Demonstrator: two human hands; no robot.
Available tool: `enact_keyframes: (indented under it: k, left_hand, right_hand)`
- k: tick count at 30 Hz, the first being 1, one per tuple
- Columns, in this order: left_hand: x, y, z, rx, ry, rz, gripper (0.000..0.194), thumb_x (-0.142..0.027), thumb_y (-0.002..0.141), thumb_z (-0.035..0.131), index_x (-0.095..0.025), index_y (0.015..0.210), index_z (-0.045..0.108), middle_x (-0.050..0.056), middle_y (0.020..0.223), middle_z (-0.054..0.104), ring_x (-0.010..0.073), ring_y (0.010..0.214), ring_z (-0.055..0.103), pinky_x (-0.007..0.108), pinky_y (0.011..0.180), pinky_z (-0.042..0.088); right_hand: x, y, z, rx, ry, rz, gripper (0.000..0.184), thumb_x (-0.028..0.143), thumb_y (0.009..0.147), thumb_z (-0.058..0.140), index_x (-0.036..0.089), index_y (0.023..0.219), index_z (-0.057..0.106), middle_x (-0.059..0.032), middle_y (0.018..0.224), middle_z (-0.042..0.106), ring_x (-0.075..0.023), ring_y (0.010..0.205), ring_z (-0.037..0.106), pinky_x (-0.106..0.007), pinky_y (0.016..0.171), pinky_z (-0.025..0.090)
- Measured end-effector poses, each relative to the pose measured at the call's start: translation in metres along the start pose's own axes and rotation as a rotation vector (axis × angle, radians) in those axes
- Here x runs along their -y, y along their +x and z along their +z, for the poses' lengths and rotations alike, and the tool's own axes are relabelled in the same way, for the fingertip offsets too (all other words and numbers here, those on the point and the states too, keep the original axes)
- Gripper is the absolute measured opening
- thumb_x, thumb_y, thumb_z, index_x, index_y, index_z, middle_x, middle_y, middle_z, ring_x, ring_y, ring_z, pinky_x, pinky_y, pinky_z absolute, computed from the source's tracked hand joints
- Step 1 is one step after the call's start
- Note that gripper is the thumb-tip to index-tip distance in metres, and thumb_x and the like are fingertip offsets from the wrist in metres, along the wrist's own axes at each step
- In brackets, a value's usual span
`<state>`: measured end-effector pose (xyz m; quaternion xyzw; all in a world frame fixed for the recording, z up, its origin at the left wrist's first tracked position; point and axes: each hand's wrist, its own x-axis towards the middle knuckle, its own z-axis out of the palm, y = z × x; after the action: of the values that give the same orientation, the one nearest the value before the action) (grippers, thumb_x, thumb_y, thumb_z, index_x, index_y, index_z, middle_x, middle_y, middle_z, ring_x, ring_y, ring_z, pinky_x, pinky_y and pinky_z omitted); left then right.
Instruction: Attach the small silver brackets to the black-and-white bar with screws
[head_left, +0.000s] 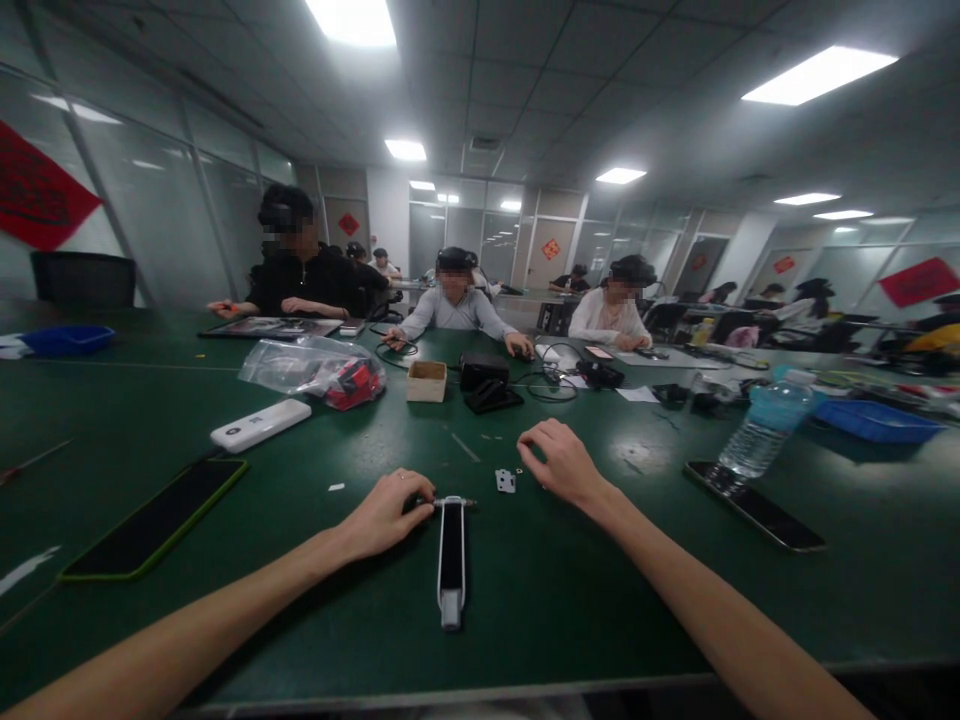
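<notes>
A narrow device (451, 560) with a white frame, a dark face and a pale grey block at its near end lies on the green table in front of me. A thin rod (469, 502) crosses its far end; whether it belongs to the device I cannot tell. My left hand (391, 512) is closed at the left of that end, thumb and fingertips at the rod. To the right, my right hand (561, 462) rests on the table with fingers loosely bent and apart, nothing visible in it. Between the hands lies a small metal plate (505, 481), with a tiny piece (519, 471) beside it.
Left are a phone (157, 520) with a green edge, a white handheld device (261, 425) and a plastic bag (307, 370). A small box (426, 382) stands ahead near a black stand (491, 395). Right, a water bottle (765, 430) stands by another phone (754, 505). Several people sit opposite.
</notes>
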<state>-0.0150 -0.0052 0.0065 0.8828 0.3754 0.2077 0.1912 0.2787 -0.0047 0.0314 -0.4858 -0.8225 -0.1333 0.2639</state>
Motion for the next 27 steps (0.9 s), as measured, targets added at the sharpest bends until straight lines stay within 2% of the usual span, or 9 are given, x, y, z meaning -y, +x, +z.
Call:
enact_keyframes:
  k: [7,10,15,19,23,27]
  left_hand:
    - [-0.001,0.001,0.002,-0.014,0.018,-0.022,0.007,-0.019,0.081,0.053,-0.018,0.084,0.059,0.004,0.094,0.064,0.0200,0.091,0.056,0.034,0.084,0.042]
    - [0.000,0.001,0.003,-0.019,0.027,-0.020,0.009,-0.020,0.081,0.052,-0.018,0.085,0.060,0.004,0.092,0.064,0.0197,0.088,0.056,0.033,0.082,0.042]
    - [0.004,0.000,0.006,-0.038,0.055,0.012,0.010,-0.021,0.082,0.050,-0.018,0.086,0.059,0.004,0.090,0.062,0.0194,0.086,0.055,0.032,0.080,0.042]
    - [0.005,-0.001,0.010,-0.063,0.116,0.046,0.010,-0.022,0.083,0.049,-0.018,0.087,0.057,0.005,0.089,0.061,0.0196,0.085,0.053,0.033,0.080,0.041]
    - [0.003,-0.001,0.011,-0.069,0.150,0.051,0.010,-0.020,0.084,0.047,-0.018,0.086,0.057,0.006,0.090,0.060,0.0203,0.086,0.052,0.033,0.079,0.040]
    - [0.003,-0.002,0.012,-0.072,0.151,0.066,0.010,-0.021,0.085,0.047,-0.018,0.087,0.056,0.005,0.090,0.059,0.0202,0.086,0.051,0.033,0.078,0.040]
  right_hand:
    - [0.000,-0.004,0.009,0.307,-0.099,0.001,0.020,0.030,0.088,0.049,0.016,0.093,0.063,-0.0078,0.086,0.063,-0.0198,0.081,0.054,-0.031,0.072,0.039]
    - [0.000,-0.006,0.015,0.367,-0.087,0.046,0.027,0.036,0.090,0.047,0.015,0.088,0.064,-0.0080,0.081,0.063,-0.0190,0.078,0.055,-0.029,0.069,0.039]
    - [0.003,-0.008,0.023,0.396,-0.058,0.073,0.024,0.032,0.090,0.047,0.016,0.083,0.063,-0.0075,0.078,0.063,-0.0185,0.075,0.057,-0.028,0.066,0.040]
    - [0.007,-0.007,0.022,0.371,-0.024,0.071,0.019,0.024,0.091,0.046,0.015,0.085,0.062,-0.0071,0.081,0.061,-0.0184,0.078,0.056,-0.029,0.071,0.042]
    - [0.011,-0.007,0.016,0.311,0.110,-0.011,0.019,0.022,0.093,0.042,0.015,0.098,0.059,-0.0077,0.094,0.058,-0.0166,0.085,0.054,-0.029,0.075,0.044]
    - [0.020,-0.009,0.010,0.377,0.267,-0.139,0.019,0.012,0.090,0.044,0.017,0.103,0.058,-0.0064,0.101,0.055,-0.0142,0.086,0.054,-0.026,0.075,0.045]
